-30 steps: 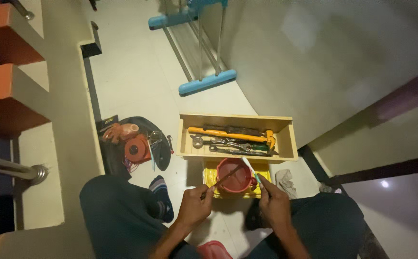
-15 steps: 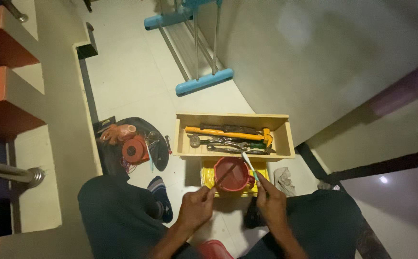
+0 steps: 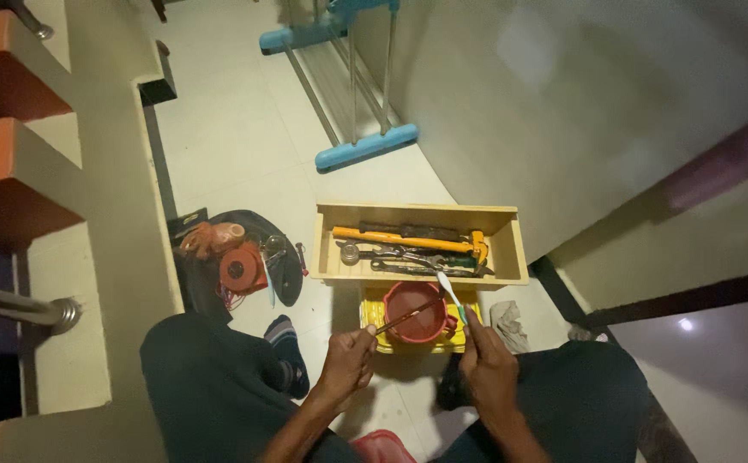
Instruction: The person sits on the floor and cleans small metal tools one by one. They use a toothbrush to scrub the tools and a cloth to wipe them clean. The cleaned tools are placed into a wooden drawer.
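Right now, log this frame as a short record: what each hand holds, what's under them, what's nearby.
left hand: holds thin rod
right hand: holds toothbrush, bristles up
below hands: red bowl on yellow crate
behind: wooden tray with wrenches
left of the tray: orange reel on dark mat
right: rag on floor

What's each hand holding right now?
Left hand: closed on a thin dark rod over the red bowl.
Right hand: closed on a toothbrush.
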